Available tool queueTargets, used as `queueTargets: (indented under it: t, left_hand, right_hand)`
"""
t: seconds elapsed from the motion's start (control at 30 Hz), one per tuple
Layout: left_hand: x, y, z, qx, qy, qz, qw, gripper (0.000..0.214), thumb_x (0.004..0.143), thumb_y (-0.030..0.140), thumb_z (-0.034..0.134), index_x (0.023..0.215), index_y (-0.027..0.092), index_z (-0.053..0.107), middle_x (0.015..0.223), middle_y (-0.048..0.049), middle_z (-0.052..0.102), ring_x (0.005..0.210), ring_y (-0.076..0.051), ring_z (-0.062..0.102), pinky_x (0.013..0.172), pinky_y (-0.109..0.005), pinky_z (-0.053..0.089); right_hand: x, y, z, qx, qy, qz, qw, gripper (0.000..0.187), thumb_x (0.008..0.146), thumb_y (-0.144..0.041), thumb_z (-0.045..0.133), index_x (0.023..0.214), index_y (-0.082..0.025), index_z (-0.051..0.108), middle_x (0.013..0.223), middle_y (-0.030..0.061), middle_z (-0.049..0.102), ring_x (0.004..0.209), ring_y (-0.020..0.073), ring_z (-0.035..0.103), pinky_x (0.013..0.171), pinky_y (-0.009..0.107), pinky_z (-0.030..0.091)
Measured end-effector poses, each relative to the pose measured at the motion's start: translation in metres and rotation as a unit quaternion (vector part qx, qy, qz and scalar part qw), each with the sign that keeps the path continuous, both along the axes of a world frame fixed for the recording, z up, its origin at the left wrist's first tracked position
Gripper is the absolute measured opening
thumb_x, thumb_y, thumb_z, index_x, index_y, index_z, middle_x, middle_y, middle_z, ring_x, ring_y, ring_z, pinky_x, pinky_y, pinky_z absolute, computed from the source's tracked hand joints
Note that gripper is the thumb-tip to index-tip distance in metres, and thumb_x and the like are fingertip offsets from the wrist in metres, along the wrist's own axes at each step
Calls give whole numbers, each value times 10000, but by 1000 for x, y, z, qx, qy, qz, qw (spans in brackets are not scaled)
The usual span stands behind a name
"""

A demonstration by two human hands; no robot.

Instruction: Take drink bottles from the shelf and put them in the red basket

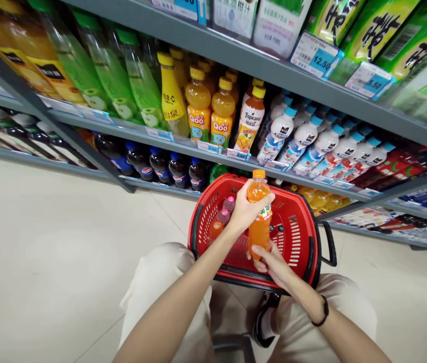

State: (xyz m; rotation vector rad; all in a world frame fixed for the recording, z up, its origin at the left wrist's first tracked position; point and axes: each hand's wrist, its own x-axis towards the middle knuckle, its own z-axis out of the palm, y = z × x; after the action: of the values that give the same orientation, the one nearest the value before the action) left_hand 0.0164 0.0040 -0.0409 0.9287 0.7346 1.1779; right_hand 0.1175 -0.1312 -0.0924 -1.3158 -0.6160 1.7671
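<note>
Both hands hold one orange soda bottle [259,234] with an orange cap, upright and slightly tilted, over the red shopping basket [300,201]. My left hand [247,205] wraps around its upper part near the label. Lower down, my right hand [268,259] grips it close to the base. Inside the basket's left side lie purple bottles [224,217] with pink caps and an orange-capped bottle [216,229]. Small dark round pieces show to the right of the held bottle; I cannot make out what they belong to. The basket sits between my knees.
Beyond the basket stands a grey shelf [183,138] of drinks: yellow-capped Qoo bottles [222,113], a Tropicana bottle [250,121] and blue-capped white bottles [304,138]. Pepsi bottles [162,165] fill the bottom level. A black basket handle [329,244] sticks out at right. Pale tile floor [65,237] lies around.
</note>
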Motion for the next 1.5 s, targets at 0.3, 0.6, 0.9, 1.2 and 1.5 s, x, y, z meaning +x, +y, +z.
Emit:
queueTargets:
  t: [0.3,0.6,0.9,1.2,1.5]
  left_hand:
    - [-1,-2,3,17,-7,-6,1000,514,699,295,895,1131,167,649,1247,-105,707,911,-157,689,808,-254,546]
    - [-2,-5,5,36,-32,-31,998,557,678,329,909,1131,164,630,1145,-115,735,978,-213,712,790,-276,565]
    - [-2,-11,1,75,-30,-33,996,528,720,425,877,1100,164,622,1020,-95,741,893,-212,725,819,-329,593]
    - [-2,-13,4,73,-37,-35,996,533,730,439,868,1107,157,617,1120,-126,731,951,-231,725,817,-328,591]
    - [-3,-31,9,196,88,-73,974,373,779,314,787,1068,179,591,932,-56,691,803,-183,655,758,-308,544]
  right_hand:
    - [-2,2,-2,-7,-17,-8,1000,528,706,-500,883,902,-168,523,745,-4,653,403,5,337,406,182,184]
    - [-1,2,0,-9,-24,-13,1000,565,683,-491,902,947,-173,517,777,9,668,423,10,342,408,180,187]
    - [0,4,-1,-18,-16,-22,999,612,643,-433,944,994,-183,508,639,-88,534,429,19,344,409,174,231]
    - [-1,4,1,-23,-15,-24,999,633,629,-419,945,1023,-188,507,639,-100,537,430,24,359,409,175,243]
    - [-3,3,-8,-8,-35,12,999,476,657,-401,913,908,-156,592,541,-94,497,429,35,337,404,187,264]
